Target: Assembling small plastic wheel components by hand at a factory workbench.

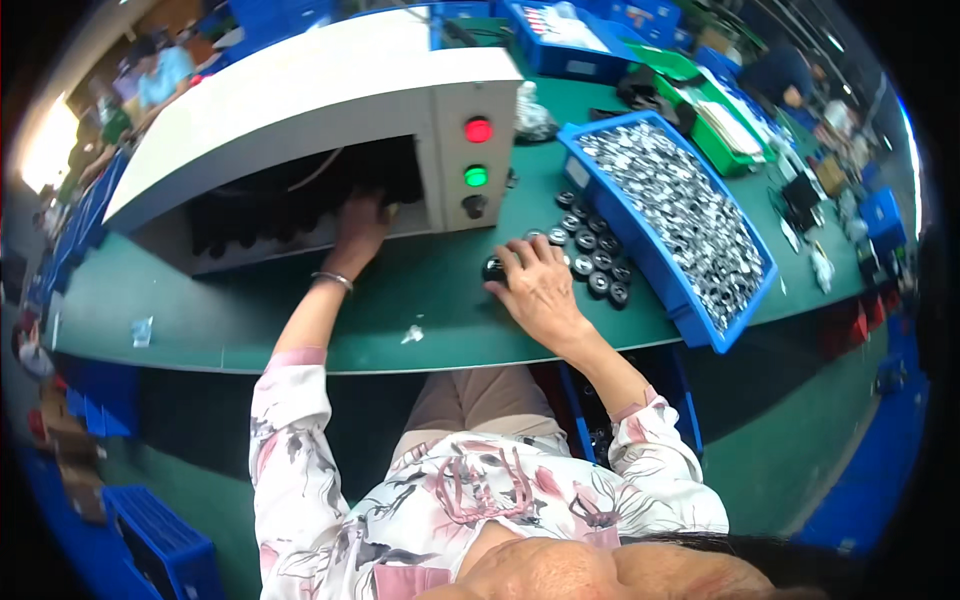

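Clock datum: right hand [541, 288]; 12 o'clock points away from the wearer.
Right-hand grip: thumb and fingertips closed around a black round part [491, 268] at 10 o'clock; whether it is lifted clear of the green bench [440, 345] cannot be told.
Left-hand position: left hand [364, 224] at 10 o'clock, fingers inside the dark opening of the white machine housing [470, 88]; grip cannot be told, fingertips are in shadow.
Loose pieces: cluster of black round pieces [600, 284] at 2 o'clock, between hand and blue tray [655, 290].
Controls: red button [479, 130], green button [476, 176] and black knob [474, 206] at 11 o'clock.
Pinch hazard: fingers could be caught if the mechanism moves while the left hand is inside.
Snag hazard: the bracelet [333, 279] could catch on the opening's lower edge during withdrawal.
Scatter hazard: a sideways sweep of the right hand could send pieces rolling.
Tip hazard: a forearm knock could shift the tray, whose near corner reaches the bench edge at 4 o'clock.
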`<state>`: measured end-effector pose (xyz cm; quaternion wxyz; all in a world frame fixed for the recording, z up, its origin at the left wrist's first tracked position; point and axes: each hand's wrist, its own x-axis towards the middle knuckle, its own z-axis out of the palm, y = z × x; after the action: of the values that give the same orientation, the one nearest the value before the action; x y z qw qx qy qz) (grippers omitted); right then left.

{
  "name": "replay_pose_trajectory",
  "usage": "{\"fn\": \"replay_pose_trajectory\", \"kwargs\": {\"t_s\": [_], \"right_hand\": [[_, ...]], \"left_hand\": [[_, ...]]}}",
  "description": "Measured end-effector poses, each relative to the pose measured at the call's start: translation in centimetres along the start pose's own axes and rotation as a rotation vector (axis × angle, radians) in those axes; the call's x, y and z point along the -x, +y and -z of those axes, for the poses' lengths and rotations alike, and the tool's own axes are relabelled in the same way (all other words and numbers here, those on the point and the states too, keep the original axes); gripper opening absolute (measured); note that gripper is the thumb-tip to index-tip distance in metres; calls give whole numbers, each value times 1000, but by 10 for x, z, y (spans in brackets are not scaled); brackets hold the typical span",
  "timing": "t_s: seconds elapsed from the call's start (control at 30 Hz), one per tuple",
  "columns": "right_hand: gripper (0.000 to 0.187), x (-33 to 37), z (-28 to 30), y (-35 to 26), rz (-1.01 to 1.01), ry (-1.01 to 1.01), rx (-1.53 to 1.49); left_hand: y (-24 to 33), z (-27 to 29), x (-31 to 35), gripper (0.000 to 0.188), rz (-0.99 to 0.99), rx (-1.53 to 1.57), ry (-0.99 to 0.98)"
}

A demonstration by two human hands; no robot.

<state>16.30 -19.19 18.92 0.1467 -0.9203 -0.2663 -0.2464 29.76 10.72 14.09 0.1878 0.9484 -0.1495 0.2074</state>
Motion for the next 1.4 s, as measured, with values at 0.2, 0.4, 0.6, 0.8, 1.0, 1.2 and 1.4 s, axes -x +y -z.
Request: {"fn": "replay_pose_trajectory", "kwargs": {"t_s": [0.2,0.4,0.6,0.8,1.0,1.2,1.4], "right_hand": [[30,27,76,34,-124,136,-37],[14,39,121,139,-401,62,197],[12,13,120,48,-369,-180,-744],[18,45,58,-37,-201,-256,-1041],[12,74,29,-61,-313,-170,-1241],[12,101,16,-75,-218,-245,-1049],[11,140,-11,-86,-408,-272,-1154]], "left_hand": [[8,5,3,17,12,18,76],[34,49,35,8,-41,152,230],[133,72,121,6,410,1530,-88],[196,56,172,9,530,1972,-113],[201,54,206,7,587,1858,-66],[197,51,244,20,638,1634,-156],[209,60,253,31,776,1534,-182]]}}
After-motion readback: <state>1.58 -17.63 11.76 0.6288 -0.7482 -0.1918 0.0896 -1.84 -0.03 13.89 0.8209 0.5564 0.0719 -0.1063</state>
